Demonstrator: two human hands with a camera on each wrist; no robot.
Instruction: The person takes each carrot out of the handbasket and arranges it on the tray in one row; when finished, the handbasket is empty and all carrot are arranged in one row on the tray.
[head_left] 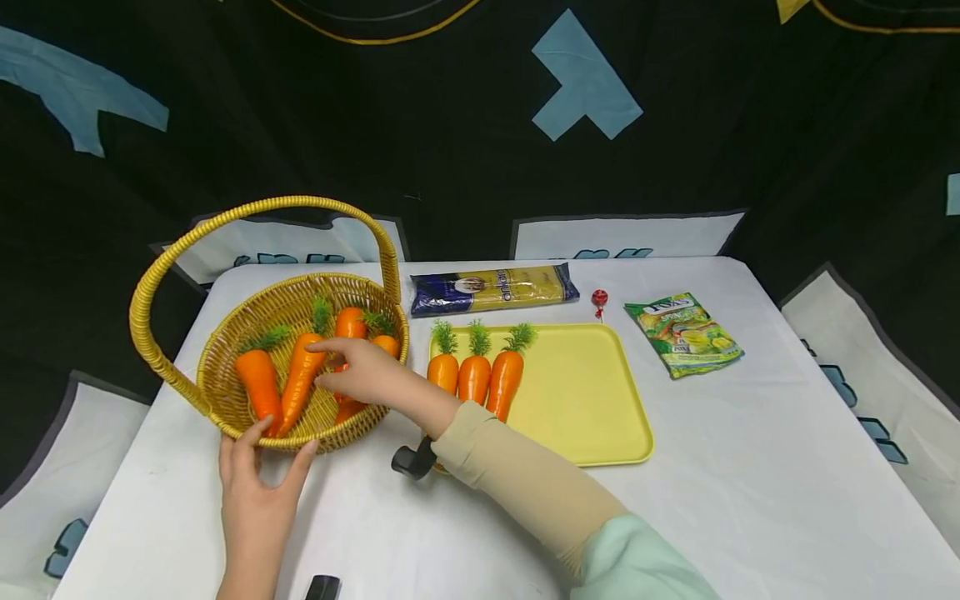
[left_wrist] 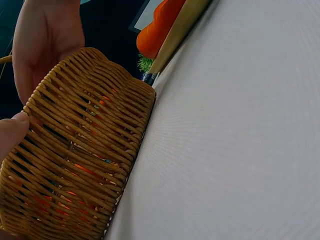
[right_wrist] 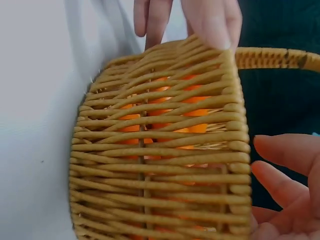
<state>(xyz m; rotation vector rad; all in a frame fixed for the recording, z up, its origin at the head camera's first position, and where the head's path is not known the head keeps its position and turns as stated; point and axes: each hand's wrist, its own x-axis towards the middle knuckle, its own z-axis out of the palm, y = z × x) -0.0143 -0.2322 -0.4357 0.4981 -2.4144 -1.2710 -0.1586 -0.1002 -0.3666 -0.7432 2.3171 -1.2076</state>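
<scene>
A wicker basket (head_left: pixel 225 354) with a tall handle holds several orange toy carrots (head_left: pixel 298 379) with green tops. My left hand (head_left: pixel 255 492) grips its near rim, thumb (left_wrist: pixel 12 131) pressed on the woven side. Over the inside of the basket, my right hand (head_left: pixel 363 371) reaches in from the right, thumb and index apart, fingertips right at the upper end of the middle carrot. In the right wrist view, nothing shows between the fingers of that right hand (right_wrist: pixel 290 172); the carrots appear only through the weave.
Three more carrots (head_left: pixel 474 379) lie side by side on a yellow tray (head_left: pixel 577 392), partly behind the right forearm. Behind the tray is a pasta packet (head_left: pixel 495 289). A red lollipop (head_left: pixel 599 298) and a green sachet (head_left: pixel 684 335) lie farther right on the white table (head_left: pixel 750 500).
</scene>
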